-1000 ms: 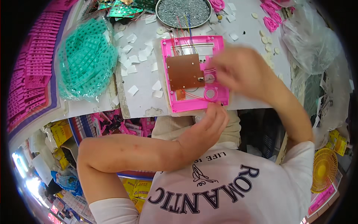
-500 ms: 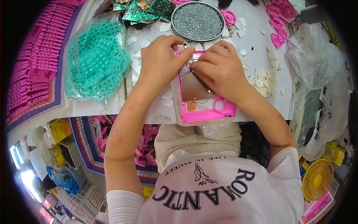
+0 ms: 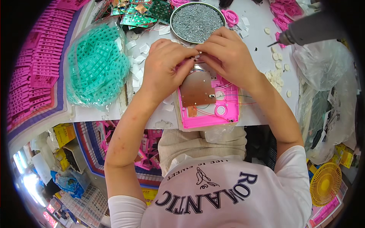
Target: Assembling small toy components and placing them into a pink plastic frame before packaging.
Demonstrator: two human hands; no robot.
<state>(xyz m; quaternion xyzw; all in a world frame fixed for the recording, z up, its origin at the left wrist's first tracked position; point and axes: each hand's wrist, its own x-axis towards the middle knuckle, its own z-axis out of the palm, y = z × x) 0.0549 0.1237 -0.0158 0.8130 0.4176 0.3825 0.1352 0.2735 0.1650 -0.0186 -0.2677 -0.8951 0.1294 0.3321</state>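
Case (image 3: 209,122), pink, lies open on the white table (image 3: 253,114) near its front edge, directly in front of the person. Brown board (image 3: 197,91) sits inside, toward the left; below it, an orange square (image 3: 192,111) at the left and a pink ring (image 3: 220,110) at the right. Thin wires (image 3: 247,103) run across the right part of the case and out past its side. Left hand (image 3: 163,62) and right hand (image 3: 228,53) meet over the far end of the case, fingers curled inward, thumbs and forefingers brought near one another. Small dark and pale bits show at the fingertips; cannot tell what they are, nor whether either hand pinches them firmly. Round metal dish (image 3: 195,42) filled with small grey metal pieces (image 3: 197,22) stands just beyond the hands. Left of the case: white paper squares (image 3: 135,70), clear bag (image 3: 102,103) of teal button sheets (image 3: 97,62). Green circuit boards (image 3: 137,19) are heaped at the far left of the dish. Right: pale discs (image 3: 274,79), scattered; above them, a grey power screwdriver (image 3: 310,28), tilted, bit pointing down and left.
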